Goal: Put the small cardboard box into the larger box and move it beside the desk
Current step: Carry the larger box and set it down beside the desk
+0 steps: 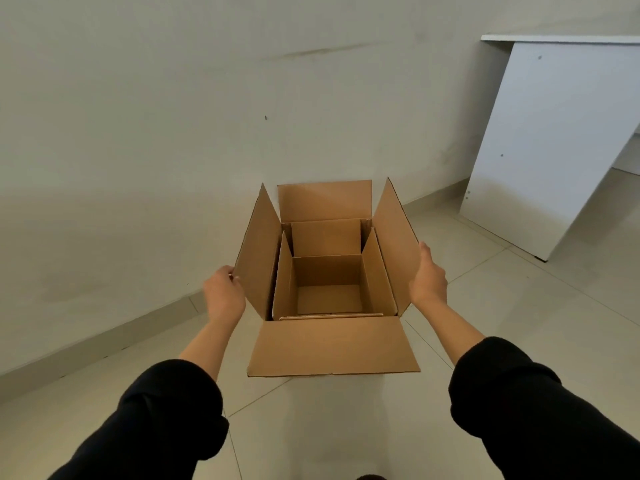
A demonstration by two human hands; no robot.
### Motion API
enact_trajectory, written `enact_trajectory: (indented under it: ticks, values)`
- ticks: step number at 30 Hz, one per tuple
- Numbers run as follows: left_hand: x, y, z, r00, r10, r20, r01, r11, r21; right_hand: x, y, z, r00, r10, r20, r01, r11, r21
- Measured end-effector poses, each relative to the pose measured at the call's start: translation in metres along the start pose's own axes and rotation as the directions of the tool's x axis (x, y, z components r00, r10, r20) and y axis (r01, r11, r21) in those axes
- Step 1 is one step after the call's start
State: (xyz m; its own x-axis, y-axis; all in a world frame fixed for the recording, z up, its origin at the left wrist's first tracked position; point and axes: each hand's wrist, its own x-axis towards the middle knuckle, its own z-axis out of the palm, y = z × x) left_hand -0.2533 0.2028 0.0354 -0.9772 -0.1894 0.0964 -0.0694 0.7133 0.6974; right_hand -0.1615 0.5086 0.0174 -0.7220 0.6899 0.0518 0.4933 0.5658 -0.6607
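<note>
Matt brown cardboard boxes (332,344), glossy floor tiles (485,292), smooth white desk (540,140).

A bare, sparsely furnished room, looking like an office or spare room, is showing here. A plain off-white wall (173,116) is filling the upper left of the frame, pale floor tiles (502,306) are spreading across the lower half, and a white panel-sided bench (540,140) is standing at the upper right.
</note>
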Motion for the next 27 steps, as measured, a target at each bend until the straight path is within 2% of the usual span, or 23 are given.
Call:
enact_trajectory:
  ticks: [3,6,13,18,23,25,26,27]
  values:
    - [-0.002,0.008,0.008,0.996,0.017,0.083,-0.013,0.998,-0.058,0.005,0.003,-0.013,0.999,-0.036,-0.010,0.035,0.998,-0.051]
    - [-0.005,0.011,0.011,0.983,-0.020,0.184,0.042,0.993,-0.112,0.014,0.009,-0.027,0.994,-0.110,0.003,0.109,0.976,-0.189]
    - [-0.029,0.039,0.030,0.929,-0.060,0.366,0.122,0.981,-0.150,0.032,0.042,-0.055,0.987,-0.160,0.034,0.163,0.957,-0.239]
    - [-0.055,0.076,0.055,0.924,-0.070,0.375,0.116,0.988,-0.101,0.049,0.070,-0.077,0.974,-0.217,0.058,0.224,0.953,-0.205]
    - [-0.065,0.109,0.096,0.922,-0.070,0.380,0.144,0.974,-0.172,0.086,0.098,-0.095,0.970,-0.233,0.069,0.241,0.955,-0.173]
    - [-0.063,0.126,0.120,0.916,-0.055,0.397,0.143,0.970,-0.197,0.104,0.106,-0.101,0.967,-0.248,0.054,0.253,0.948,-0.193]
    - [-0.062,0.134,0.130,0.913,-0.047,0.405,0.143,0.967,-0.209,0.119,0.113,-0.102,0.964,-0.265,0.005,0.257,0.930,-0.263]
    - [-0.062,0.141,0.140,0.911,-0.044,0.410,0.146,0.964,-0.221,0.134,0.123,-0.102,0.944,-0.329,-0.014,0.312,0.908,-0.282]
